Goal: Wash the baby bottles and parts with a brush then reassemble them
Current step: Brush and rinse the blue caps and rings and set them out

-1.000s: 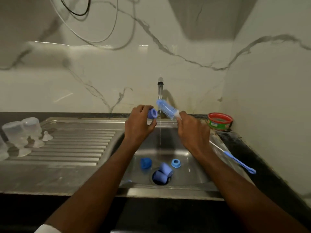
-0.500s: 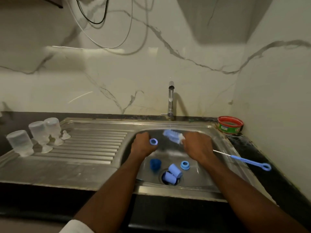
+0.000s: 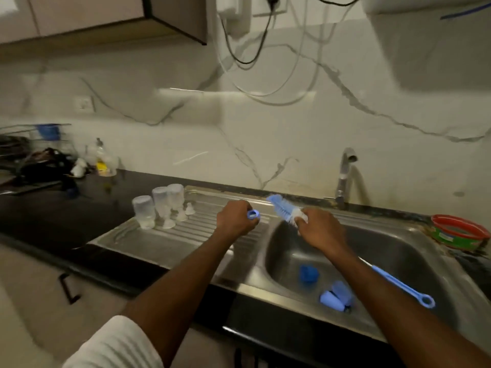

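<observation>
three clear bottles (image 3: 159,205) stand upside down on the drainboard (image 3: 186,235), small teats (image 3: 189,208) beside them. the left hand (image 3: 235,218), arm stretched forward over the drainboard, curls its fingers round a blue ring (image 3: 253,214). the right hand (image 3: 322,229), raised over the sink (image 3: 398,251), grips the bottle brush (image 3: 284,209), bristles angled up-left toward the ring. blue caps (image 3: 335,296) and a blue collar (image 3: 308,273) lie in the basin.

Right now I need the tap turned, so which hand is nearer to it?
Right. The right hand, gripping the brush, is just below and left of the tap. The left hand, holding a blue ring, is farther left over the drainboard.
</observation>
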{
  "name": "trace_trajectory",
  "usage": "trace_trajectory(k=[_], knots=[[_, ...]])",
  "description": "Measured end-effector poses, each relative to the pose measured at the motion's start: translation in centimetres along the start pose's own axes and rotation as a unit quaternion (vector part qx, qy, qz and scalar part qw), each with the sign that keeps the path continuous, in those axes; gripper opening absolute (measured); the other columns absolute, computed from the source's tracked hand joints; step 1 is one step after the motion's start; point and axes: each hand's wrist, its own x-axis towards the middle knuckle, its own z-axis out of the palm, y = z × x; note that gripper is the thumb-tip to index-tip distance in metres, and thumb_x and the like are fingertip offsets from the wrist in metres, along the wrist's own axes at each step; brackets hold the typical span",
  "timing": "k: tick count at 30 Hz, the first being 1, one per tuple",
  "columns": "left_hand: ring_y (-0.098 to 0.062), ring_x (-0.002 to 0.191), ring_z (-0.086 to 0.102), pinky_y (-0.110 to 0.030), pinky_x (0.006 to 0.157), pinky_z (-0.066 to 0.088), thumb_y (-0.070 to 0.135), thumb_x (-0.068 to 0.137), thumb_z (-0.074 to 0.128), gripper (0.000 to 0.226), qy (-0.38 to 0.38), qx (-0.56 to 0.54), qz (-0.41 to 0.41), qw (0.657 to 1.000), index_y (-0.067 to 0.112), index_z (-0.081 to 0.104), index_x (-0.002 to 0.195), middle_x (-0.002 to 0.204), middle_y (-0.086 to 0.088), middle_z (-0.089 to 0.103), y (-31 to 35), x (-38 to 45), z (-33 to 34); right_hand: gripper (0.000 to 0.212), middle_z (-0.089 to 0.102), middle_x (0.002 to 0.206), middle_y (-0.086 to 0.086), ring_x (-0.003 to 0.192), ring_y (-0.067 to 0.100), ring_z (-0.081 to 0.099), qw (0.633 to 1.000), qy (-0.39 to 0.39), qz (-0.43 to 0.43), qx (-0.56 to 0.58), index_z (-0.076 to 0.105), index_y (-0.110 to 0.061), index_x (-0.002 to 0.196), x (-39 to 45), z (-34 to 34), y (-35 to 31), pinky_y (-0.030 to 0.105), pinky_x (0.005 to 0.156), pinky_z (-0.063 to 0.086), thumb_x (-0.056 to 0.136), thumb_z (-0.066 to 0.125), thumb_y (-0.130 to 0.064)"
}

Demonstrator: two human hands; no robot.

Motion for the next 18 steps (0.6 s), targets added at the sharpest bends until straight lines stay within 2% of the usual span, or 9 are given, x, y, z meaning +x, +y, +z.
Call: trace_trajectory(k=[4,9,11,15,18], knots=[[-0.024,0.104,0.067,-0.036,0.088,0.055,0.05,0.085,0.069,0.038,-0.009,0.089,-0.047,0.995,0.021,0.073,0.109,0.108,-0.003,0.071,-7.6,-0.4,-5.4,0.035,0.068,0.121,0.005,0.11,0.029,0.064,0.999,-0.024,-0.036,0.028,0.064,-0.027,0.124,1.4,2.4,-7.7,0.038,0.088,0.05,0.098,0.05,-0.047],[-0.017,0.096,0.065,-0.037,0.088,0.058,0.046,0.084,0.075,0.039,-0.027,0.133,-0.115,0.984,0.024,0.069,0.116,0.106,0.001,0.069,-14.5,-1.5,-9.4,0.036,0.067,0.125,0.003,0.115,0.028,0.063,0.995,-0.064,-0.054,0.046,0.065,-0.028,0.122,1.8,5.5,-15.1,0.038,0.09,0.051,0.096,0.048,-0.047],[-0.015,0.095,0.065,-0.035,0.089,0.057,0.046,0.085,0.076,0.04,-0.033,0.131,-0.126,0.983,0.023,0.069,0.116,0.107,0.001,0.069,-16.2,-1.9,-9.9,0.036,0.067,0.125,0.004,0.114,0.028,0.063,0.993,-0.085,-0.06,0.048,0.066,-0.026,0.12,1.6,6.7,-17.0,0.037,0.088,0.051,0.096,0.049,-0.046],[-0.016,0.096,0.064,-0.029,0.081,0.052,0.051,0.088,0.073,0.037,0.0,0.14,-0.12,0.983,0.024,0.068,0.112,0.106,0.001,0.07,-17.3,-2.4,-9.2,0.037,0.067,0.124,0.005,0.112,0.03,0.064,0.994,-0.088,-0.05,0.033,0.064,-0.026,0.124,1.4,8.4,-18.9,0.035,0.083,0.047,0.095,0.05,-0.043],[-0.015,0.094,0.064,-0.032,0.085,0.054,0.054,0.087,0.073,0.035,0.009,0.139,-0.115,0.984,0.026,0.069,0.109,0.105,0.002,0.07,-17.1,-2.1,-7.9,0.036,0.067,0.122,0.005,0.111,0.029,0.064,0.995,-0.084,-0.053,0.01,0.064,-0.026,0.125,1.2,9.2,-19.1,0.035,0.083,0.047,0.096,0.052,-0.044]])
